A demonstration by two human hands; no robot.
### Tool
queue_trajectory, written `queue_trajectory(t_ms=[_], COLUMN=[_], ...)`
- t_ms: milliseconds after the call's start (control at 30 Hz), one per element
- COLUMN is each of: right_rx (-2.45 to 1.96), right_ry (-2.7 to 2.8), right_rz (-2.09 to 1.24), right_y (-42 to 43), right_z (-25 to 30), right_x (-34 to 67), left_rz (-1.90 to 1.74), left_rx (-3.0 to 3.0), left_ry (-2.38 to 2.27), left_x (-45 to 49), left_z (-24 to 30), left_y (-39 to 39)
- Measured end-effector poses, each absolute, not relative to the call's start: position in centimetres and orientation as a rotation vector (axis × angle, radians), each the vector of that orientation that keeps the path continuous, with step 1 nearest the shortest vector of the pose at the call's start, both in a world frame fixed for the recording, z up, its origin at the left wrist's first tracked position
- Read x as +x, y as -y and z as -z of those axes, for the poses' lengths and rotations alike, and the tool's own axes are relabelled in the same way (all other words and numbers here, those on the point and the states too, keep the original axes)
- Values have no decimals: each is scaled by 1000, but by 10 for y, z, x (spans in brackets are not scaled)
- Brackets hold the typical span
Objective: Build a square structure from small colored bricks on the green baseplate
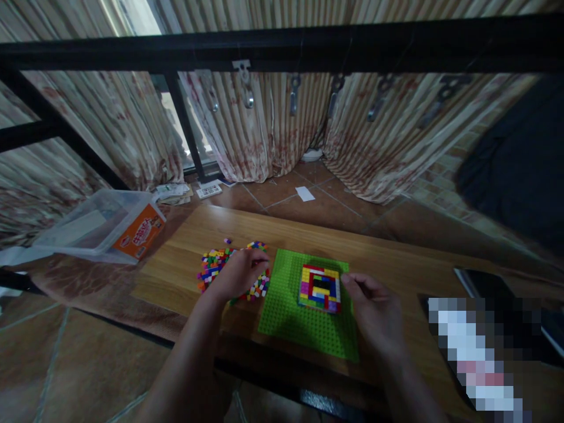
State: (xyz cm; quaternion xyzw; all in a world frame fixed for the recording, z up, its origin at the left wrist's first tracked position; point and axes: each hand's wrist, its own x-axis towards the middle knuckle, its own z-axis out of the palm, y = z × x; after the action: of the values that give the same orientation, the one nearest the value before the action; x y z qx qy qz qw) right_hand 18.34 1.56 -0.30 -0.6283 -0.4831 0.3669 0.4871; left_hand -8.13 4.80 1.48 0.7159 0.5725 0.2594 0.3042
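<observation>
While the block build (321, 289) sits on the upper right part of the green baseplate (304, 335), its stacked bricks, red, yellow, blue, white and purple, form a squarish frame around a dark gap. The right hand (374, 302) is at the build's right edge, thumb and forefinger drawn close together; whether they pinch a brick or touch the build cannot be told. The left hand (240, 273) is over the pile (210, 267) of small mixed bricks just left of the baseplate, its fingers bent, and whether it grips one cannot be told either. One loose brick (227, 241) lies just beyond the pile. All of this rests on a wooden table (176, 258), with a dark flat object (480, 288), partly pixelated around it, at the right end. Past the left end is a clear tub (103, 235) with an orange label (140, 232). Beyond the table, a white sheet (305, 193) lies on the tiled floor (273, 202), before striped curtains (277, 135) and a black rail (282, 50)
</observation>
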Motion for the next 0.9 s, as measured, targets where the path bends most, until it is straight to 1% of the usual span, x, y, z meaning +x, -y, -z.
queue_trajectory(t_ms=[100,200,333,533,900], right_rx=[-1383,-1250,-1134,-1079,-1021], right_ry=[1251,1400,1515,1565,1541], right_rz=[-853,-802,-839,-892,-864], right_y=[-13,-10,-8,-7,-11], right_z=[4,2,-2,-3,0], right_x=[177,169,162,160,159], left_rz=[-759,-749,-731,-702,-693], left_rx=[1717,1527,1392,1350,1345], left_ry=[-1329,-1177,-1030,-984,-964], left_x=[-59,-37,-21,-14,-11], left_z=[-13,-12,-16,-19,-8], left_y=[-46,-42,-37,-35,-39])
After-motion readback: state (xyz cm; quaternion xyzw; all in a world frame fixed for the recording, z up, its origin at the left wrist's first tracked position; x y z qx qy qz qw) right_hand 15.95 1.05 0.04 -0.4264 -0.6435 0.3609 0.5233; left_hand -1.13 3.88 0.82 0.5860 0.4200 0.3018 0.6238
